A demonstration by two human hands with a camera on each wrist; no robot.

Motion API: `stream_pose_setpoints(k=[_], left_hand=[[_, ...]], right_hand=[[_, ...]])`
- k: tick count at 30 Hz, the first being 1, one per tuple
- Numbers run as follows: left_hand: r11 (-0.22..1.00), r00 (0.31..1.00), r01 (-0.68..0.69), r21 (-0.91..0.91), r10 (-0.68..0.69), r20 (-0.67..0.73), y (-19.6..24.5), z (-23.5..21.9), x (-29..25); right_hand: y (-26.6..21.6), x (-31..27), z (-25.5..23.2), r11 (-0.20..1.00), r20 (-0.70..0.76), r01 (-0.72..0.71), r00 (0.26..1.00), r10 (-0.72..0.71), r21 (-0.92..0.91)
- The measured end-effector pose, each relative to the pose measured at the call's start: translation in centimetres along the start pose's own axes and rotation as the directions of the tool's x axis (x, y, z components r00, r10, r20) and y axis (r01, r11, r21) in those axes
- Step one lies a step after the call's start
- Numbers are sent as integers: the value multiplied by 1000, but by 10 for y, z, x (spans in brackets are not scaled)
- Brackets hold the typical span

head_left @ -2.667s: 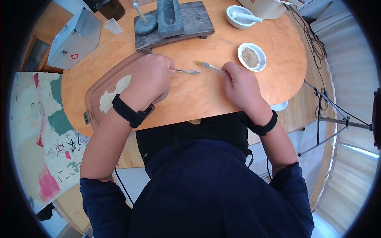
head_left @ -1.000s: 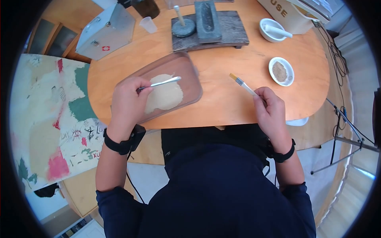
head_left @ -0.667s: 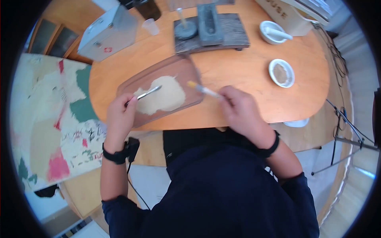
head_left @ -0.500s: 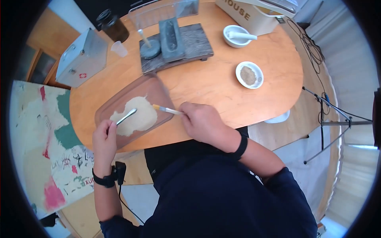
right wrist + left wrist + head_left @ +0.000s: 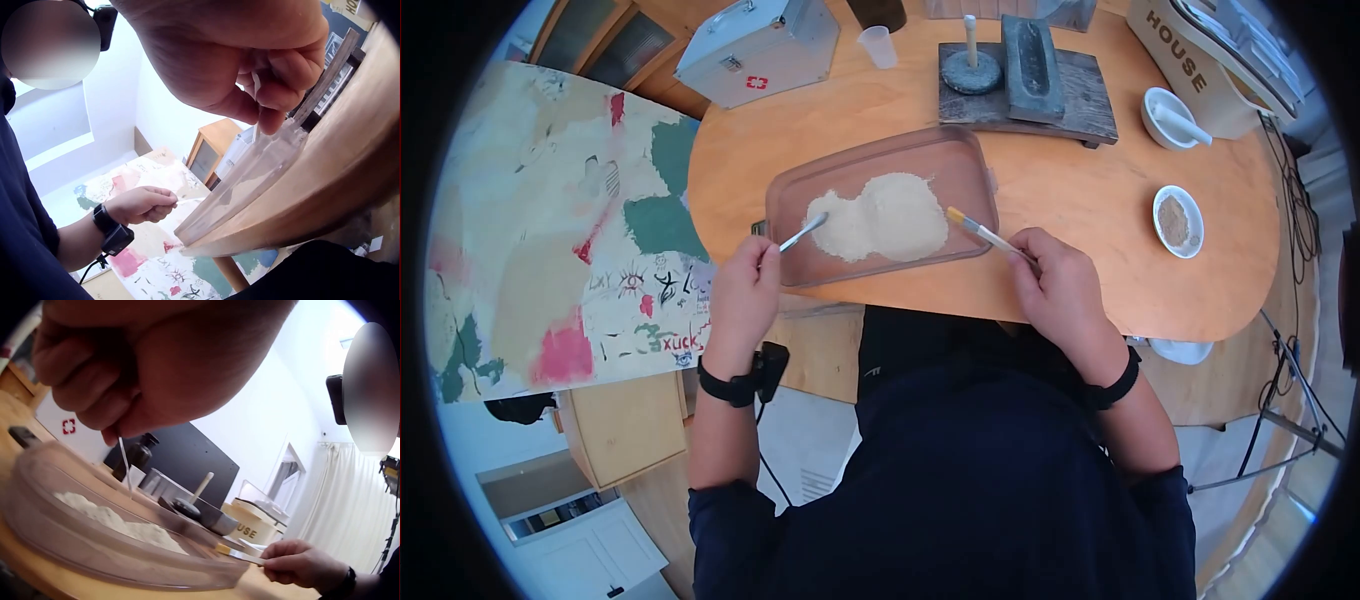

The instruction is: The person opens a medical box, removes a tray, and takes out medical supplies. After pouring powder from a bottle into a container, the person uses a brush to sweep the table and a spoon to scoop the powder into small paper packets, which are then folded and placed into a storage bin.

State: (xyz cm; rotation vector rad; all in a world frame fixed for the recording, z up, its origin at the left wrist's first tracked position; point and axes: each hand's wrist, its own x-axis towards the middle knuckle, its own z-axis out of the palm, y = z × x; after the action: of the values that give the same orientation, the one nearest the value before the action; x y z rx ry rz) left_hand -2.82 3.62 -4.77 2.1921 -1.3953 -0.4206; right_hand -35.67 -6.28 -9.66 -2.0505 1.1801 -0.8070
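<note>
From my end, the left hand (image 5: 745,300)'s grip is pinched closed on a metal spatula (image 5: 804,232), the right hand (image 5: 1065,295)'s on a brush (image 5: 988,235), with pale powder (image 5: 905,215) already spread in the tray (image 5: 950,160), what's left unclear.

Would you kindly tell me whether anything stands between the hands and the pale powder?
Only the tray rim stands between them and the pale powder: the brush in the right hand crosses it at the right end, the metal tool in the left hand at the left end. Nothing else visible blocks them.
</note>
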Motion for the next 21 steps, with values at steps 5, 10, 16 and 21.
stream_pose_setpoints(k=[5,10,16,21], left_hand=[[986,997,76,146,-80,22,-27,-11,4],[990,999,51,131,-49,-16,-44,-9,-2],[988,999,39,153,-34,-37,-63,-8,-7],[1000,996,-4,-23,1,-92,-59,3,-2]], right_hand=[[1,1,-2,999,-16,32,999,-32,-27],[1,1,-3,1000,-23,0,1000,-1,-15],[4,2,3,999,-36,3,999,-4,-35],[8,1,-9,999,-79,-2,997,-2,-42]])
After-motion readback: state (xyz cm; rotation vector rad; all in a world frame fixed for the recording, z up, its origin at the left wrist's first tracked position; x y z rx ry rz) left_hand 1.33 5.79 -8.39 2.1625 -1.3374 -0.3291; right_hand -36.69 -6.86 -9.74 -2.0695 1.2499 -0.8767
